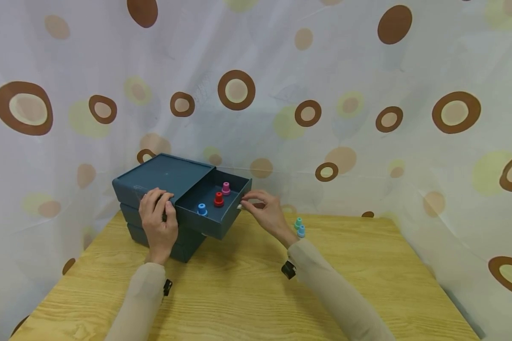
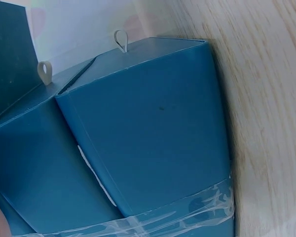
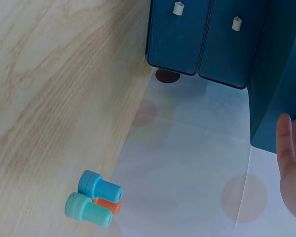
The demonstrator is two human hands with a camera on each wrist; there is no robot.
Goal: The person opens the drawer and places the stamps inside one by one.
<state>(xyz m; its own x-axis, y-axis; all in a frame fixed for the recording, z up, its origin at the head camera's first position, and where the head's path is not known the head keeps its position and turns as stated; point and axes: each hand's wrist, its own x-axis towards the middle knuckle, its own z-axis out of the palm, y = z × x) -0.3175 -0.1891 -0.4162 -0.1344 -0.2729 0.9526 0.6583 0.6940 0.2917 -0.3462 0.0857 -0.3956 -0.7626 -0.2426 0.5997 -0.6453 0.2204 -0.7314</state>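
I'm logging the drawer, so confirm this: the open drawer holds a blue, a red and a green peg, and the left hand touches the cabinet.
Not green: the head view shows a pink peg. The blue peg and red peg in the open drawer are right, as is the left hand touching the cabinet.

Pale sheet hangs beyond both hands and to either side; creased, printed with brown rings, solid brown ovals, tan and yellow-green spots. Wood-grain table below the hands. Right of the right hand, on the table: green peg, light-blue peg, close together; orange peg partly hidden by them. Between right hand and left hand, upright: blue peg, red peg, pink peg, the pink farthest out.
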